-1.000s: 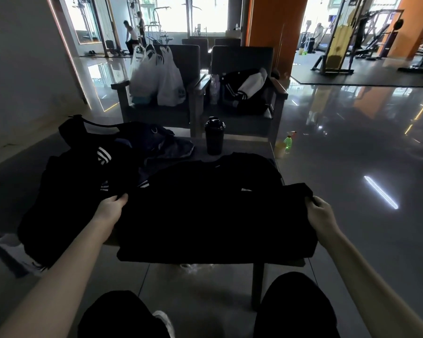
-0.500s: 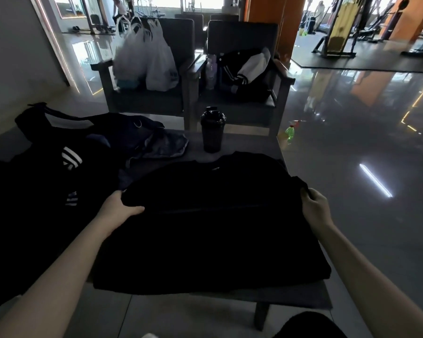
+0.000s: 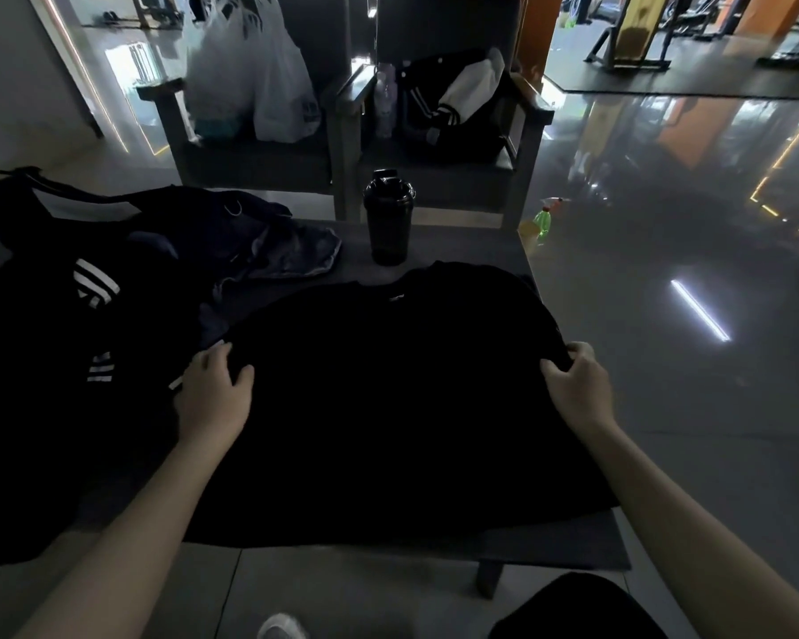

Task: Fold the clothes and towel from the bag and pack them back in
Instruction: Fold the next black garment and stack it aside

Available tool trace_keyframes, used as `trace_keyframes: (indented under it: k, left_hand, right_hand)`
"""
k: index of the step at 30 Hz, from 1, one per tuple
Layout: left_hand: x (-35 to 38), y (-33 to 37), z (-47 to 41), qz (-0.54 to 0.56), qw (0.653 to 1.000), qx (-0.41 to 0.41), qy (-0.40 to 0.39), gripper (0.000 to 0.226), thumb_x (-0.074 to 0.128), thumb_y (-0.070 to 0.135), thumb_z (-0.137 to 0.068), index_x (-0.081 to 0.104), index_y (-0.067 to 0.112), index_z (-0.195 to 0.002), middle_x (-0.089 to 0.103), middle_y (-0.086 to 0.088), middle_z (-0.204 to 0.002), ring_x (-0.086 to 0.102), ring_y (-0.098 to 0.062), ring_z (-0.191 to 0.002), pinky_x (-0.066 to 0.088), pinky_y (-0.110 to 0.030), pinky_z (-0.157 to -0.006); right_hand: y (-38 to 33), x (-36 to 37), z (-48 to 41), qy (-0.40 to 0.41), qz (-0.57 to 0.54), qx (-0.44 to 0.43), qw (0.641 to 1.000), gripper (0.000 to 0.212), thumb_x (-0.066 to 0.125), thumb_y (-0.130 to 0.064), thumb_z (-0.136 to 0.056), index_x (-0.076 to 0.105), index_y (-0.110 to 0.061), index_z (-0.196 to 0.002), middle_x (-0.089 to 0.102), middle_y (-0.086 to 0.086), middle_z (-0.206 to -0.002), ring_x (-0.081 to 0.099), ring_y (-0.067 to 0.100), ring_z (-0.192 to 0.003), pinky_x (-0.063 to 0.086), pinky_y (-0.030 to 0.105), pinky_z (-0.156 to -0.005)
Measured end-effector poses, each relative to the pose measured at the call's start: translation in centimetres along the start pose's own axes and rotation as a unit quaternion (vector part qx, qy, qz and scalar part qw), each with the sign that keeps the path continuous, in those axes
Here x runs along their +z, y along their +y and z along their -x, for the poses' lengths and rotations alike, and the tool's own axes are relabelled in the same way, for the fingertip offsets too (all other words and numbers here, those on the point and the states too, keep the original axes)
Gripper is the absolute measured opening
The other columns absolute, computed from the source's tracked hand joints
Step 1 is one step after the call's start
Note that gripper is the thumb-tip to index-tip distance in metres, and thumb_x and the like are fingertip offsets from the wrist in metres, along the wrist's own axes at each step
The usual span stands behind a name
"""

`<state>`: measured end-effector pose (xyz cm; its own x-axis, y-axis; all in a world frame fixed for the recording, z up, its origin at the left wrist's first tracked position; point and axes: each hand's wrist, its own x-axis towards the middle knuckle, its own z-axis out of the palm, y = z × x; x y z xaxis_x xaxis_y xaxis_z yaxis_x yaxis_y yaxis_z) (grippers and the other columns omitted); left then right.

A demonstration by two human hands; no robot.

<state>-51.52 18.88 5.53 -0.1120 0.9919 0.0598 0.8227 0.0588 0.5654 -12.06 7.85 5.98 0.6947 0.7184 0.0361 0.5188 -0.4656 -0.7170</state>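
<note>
Both arms reach forward over the tabletop (image 3: 462,244), where a black shirt (image 3: 388,389) lies spread flat with its collar toward the black bottle (image 3: 388,219) and the open bag (image 3: 42,343) beside it on the left. The left hand (image 3: 215,394) grips the shirt's left edge, fingers curled round the cloth and thumb on top, while the right hand (image 3: 577,385) pinches a bunch of cloth at the right edge. Compared with a second ago, both hands keep their hold on the same two sides, and the left thumb, then tucked at the edge, now lies over the cloth.
</note>
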Motion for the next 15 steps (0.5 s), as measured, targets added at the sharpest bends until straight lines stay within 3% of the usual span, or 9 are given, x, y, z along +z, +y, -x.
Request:
trace_keyframes:
  k: [3, 5, 7, 10, 12, 15]
  left_hand:
    - [1.3, -0.5, 3.2, -0.070, 0.987, 0.144, -0.009, 0.044, 0.046, 0.031, -0.098, 0.046, 0.016, -0.139, 0.036, -0.002, -0.150, 0.029, -0.022, -0.139, 0.024, -0.047, -0.112]
    - [2.2, -1.0, 5.0, -0.137, 0.976, 0.160, -0.061, 0.048, 0.038, 0.039, -0.100, 0.038, 0.021, -0.145, 0.026, 0.004, -0.155, 0.016, -0.016, -0.144, 0.011, -0.043, -0.115]
    - [2.8, -1.8, 5.8, -0.202, 0.961, 0.157, -0.108, 0.053, 0.027, 0.045, -0.101, 0.025, 0.025, -0.150, 0.012, 0.008, -0.159, 0.004, -0.013, -0.146, 0.002, -0.041, -0.116]
    - [2.2, -2.5, 5.8, -0.240, 0.952, 0.147, -0.120, 0.056, 0.024, 0.047, -0.100, 0.017, 0.026, -0.152, 0.004, 0.009, -0.160, -0.001, -0.015, -0.147, 0.002, -0.043, -0.117]
    - [1.5, -2.2, 6.3, -0.245, 0.954, 0.151, -0.081, 0.056, 0.027, 0.046, -0.100, 0.020, 0.024, -0.151, 0.008, 0.007, -0.160, 0.001, -0.016, -0.147, 0.003, -0.044, -0.116]
    - [0.8, -1.8, 8.6, -0.222, 0.955, 0.193, -0.036, 0.052, 0.034, 0.043, -0.099, 0.031, 0.022, -0.148, 0.020, 0.005, -0.158, 0.009, -0.017, -0.147, 0.005, -0.044, -0.116]
  right_hand:
    - [0.7, 0.4, 2.3, 0.060, 0.087, -0.105, 0.989, 0.052, 0.059, -0.013, -0.085, 0.044, -0.004, -0.133, 0.047, 0.018, -0.133, 0.045, 0.034, -0.121, 0.038, 0.043, -0.096]
    - [1.6, 0.8, 4.0, 0.079, 0.136, -0.173, 0.972, 0.046, 0.060, -0.016, -0.086, 0.051, -0.007, -0.130, 0.045, 0.015, -0.139, 0.042, 0.033, -0.127, 0.035, 0.048, -0.101]
    - [2.5, 1.2, 5.5, 0.039, 0.208, -0.212, 0.954, 0.042, 0.056, -0.027, -0.090, 0.055, -0.011, -0.129, 0.042, 0.013, -0.144, 0.037, 0.032, -0.134, 0.027, 0.051, -0.107]
    - [3.7, 1.5, 7.1, -0.110, 0.274, -0.161, 0.942, 0.051, 0.037, -0.043, -0.098, 0.032, -0.024, -0.146, 0.015, 0.000, -0.158, 0.008, 0.022, -0.146, 0.006, 0.050, -0.116]
    - [3.9, 1.2, 7.7, -0.139, 0.275, -0.137, 0.941, 0.055, 0.029, -0.048, -0.099, 0.021, -0.028, -0.149, 0.003, -0.004, -0.160, -0.001, 0.018, -0.147, 0.002, 0.050, -0.117]
    - [4.0, 1.1, 9.0, -0.143, 0.282, -0.130, 0.940, 0.058, 0.028, -0.052, -0.098, 0.017, -0.028, -0.150, 0.000, -0.004, -0.160, -0.004, 0.019, -0.147, 0.001, 0.051, -0.116]
